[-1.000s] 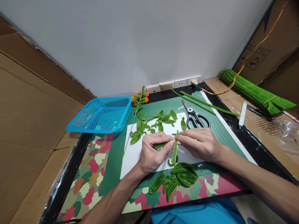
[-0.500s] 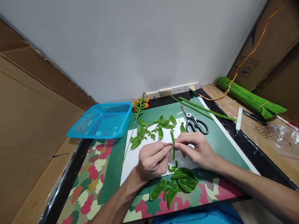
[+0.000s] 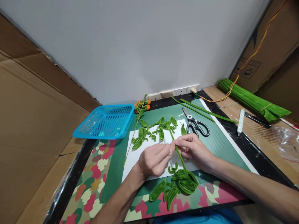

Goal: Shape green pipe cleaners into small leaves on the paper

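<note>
Between my two hands a green pipe cleaner (image 3: 181, 160) slants from the leaf pile toward the near leaves. My left hand (image 3: 156, 159) is closed, its fingertips pinching near the stem's middle. Beside it, my right hand (image 3: 195, 151) pinches the same spot with thumb and forefinger. Nearer me lie fuzzy green leaves (image 3: 185, 183) and a small curled piece (image 3: 173, 168). Beyond my hands, several more pipe-cleaner leaves (image 3: 142, 133) lie on and around a white sheet of paper (image 3: 130, 161).
Scissors (image 3: 197, 123) rest on the green mat (image 3: 219, 146), near two loose pipe cleaners (image 3: 205, 109). A blue basket (image 3: 105, 121) stands at the left, next to orange flowers (image 3: 147, 107) on a long stem. Right: a bundle of green pipe cleaners (image 3: 254, 99), a white tool (image 3: 240, 122), a cable (image 3: 253, 56).
The pipe cleaner has swung from nearly upright to a slant, and a longer length now shows below my fingers. Both hands stay pinched together at about the same place.
</note>
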{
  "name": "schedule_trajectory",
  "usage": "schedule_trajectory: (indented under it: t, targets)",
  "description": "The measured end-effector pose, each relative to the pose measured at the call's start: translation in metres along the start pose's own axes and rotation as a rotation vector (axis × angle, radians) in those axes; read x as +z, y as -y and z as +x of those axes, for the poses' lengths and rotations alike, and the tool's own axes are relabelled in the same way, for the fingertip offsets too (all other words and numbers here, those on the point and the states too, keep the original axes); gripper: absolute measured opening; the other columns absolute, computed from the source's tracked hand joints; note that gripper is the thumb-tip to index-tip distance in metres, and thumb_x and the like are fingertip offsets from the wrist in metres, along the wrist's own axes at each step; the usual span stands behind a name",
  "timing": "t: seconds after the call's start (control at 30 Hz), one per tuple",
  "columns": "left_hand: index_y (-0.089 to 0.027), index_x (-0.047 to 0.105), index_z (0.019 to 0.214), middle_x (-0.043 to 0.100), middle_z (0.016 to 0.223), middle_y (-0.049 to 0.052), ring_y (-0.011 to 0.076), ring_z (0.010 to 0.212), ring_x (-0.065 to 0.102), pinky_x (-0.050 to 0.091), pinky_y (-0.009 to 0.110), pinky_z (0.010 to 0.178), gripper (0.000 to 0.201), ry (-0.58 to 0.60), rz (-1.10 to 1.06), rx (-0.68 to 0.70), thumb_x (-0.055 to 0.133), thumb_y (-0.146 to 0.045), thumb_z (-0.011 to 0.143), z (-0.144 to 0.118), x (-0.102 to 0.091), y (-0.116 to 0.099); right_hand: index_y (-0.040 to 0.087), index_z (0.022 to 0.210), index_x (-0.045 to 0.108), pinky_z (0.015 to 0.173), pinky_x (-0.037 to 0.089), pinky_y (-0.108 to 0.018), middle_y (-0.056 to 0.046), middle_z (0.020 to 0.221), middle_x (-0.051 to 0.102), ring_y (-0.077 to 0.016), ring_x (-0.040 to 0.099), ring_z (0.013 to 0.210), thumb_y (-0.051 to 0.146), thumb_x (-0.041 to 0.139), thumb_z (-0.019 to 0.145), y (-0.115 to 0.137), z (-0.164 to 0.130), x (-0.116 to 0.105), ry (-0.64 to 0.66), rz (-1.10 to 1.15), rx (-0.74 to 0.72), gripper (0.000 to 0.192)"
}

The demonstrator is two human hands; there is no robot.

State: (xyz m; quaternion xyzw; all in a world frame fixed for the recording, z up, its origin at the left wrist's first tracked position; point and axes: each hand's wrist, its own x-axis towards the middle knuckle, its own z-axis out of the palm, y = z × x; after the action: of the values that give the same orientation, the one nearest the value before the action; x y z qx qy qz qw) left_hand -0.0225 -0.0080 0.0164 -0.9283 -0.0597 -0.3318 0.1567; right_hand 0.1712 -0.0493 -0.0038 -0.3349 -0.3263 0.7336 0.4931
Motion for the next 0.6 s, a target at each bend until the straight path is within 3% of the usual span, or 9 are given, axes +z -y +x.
schedule_trajectory:
  t: [0.1, 0.17, 0.23, 0.3, 0.37, 0.47, 0.6]
  targets:
    - [-0.009, 0.072, 0.119, 0.075, 0.077, 0.009, 0.0179, 0.063, 0.069, 0.053, 0.028, 0.056, 0.029, -0.087, -0.09, -0.14, 0.059, -0.005, 0.094, -0.001, 0.005, -0.001, 0.017, 0.061, 0.059, 0.039, 0.021, -0.02, 0.009, 0.043, 0.04, -0.0048, 0.024, 0.037, 0.05, 0.077, 0.09, 0.005, -0.002, 0.001, 0.051, -0.038, 0.03, 0.048]
    - [-0.016, 0.076, 0.112, 0.078, 0.083, 0.008, 0.0161, 0.068, 0.072, 0.055, 0.025, 0.061, 0.027, -0.194, -0.193, -0.371, 0.063, -0.003, 0.092, -0.001, 0.008, -0.003, 0.016, 0.072, 0.066, 0.037, 0.029, -0.021, 0.004, 0.053, 0.054, -0.0066, 0.035, 0.037, 0.049, 0.072, 0.095, 0.009, -0.004, -0.001, 0.036, -0.252, -0.116, 0.04]
    - [-0.017, 0.079, 0.103, 0.079, 0.084, 0.006, 0.0146, 0.068, 0.071, 0.055, 0.024, 0.061, 0.021, -0.232, -0.286, -0.582, 0.067, -0.005, 0.091, 0.001, 0.009, -0.006, 0.016, 0.095, 0.074, 0.042, 0.044, -0.022, -0.004, 0.076, 0.071, -0.0099, 0.053, 0.045, 0.039, 0.069, 0.099, 0.012, -0.007, -0.005, -0.023, -0.605, -0.431, 0.024]
    - [-0.017, 0.081, 0.095, 0.077, 0.08, 0.006, 0.014, 0.065, 0.068, 0.053, 0.024, 0.059, 0.015, -0.23, -0.374, -0.724, 0.069, -0.008, 0.091, 0.003, 0.008, -0.009, 0.017, 0.121, 0.072, 0.057, 0.057, -0.025, -0.011, 0.105, 0.078, -0.0141, 0.07, 0.065, 0.024, 0.066, 0.101, 0.013, -0.008, -0.011, -0.068, -1.025, -0.842, 0.023]
    - [-0.017, 0.082, 0.093, 0.075, 0.078, 0.005, 0.0141, 0.064, 0.066, 0.052, 0.025, 0.059, 0.013, -0.221, -0.457, -0.791, 0.07, -0.011, 0.091, 0.005, 0.008, -0.012, 0.017, 0.127, 0.07, 0.064, 0.06, -0.026, -0.012, 0.11, 0.079, -0.0184, 0.077, 0.081, 0.016, 0.063, 0.102, 0.014, -0.008, -0.017, -0.067, -1.34, -1.128, 0.026]
    - [-0.017, 0.083, 0.094, 0.076, 0.079, 0.006, 0.0152, 0.066, 0.067, 0.052, 0.026, 0.06, 0.014, -0.199, -0.542, -0.819, 0.071, -0.012, 0.091, 0.006, 0.007, -0.016, 0.015, 0.122, 0.07, 0.065, 0.062, -0.026, -0.012, 0.103, 0.08, -0.0194, 0.079, 0.085, 0.017, 0.058, 0.106, 0.014, -0.007, -0.024, -0.069, -1.474, -1.254, 0.02]
    - [-0.017, 0.084, 0.097, 0.076, 0.08, 0.006, 0.0153, 0.067, 0.068, 0.052, 0.025, 0.059, 0.016, -0.178, -0.592, -0.819, 0.071, -0.011, 0.092, 0.007, 0.007, -0.021, 0.014, 0.113, 0.071, 0.065, 0.062, -0.027, -0.012, 0.095, 0.08, -0.0188, 0.078, 0.079, 0.019, 0.057, 0.108, 0.012, -0.006, -0.025, -0.053, -1.382, -1.283, 0.016]
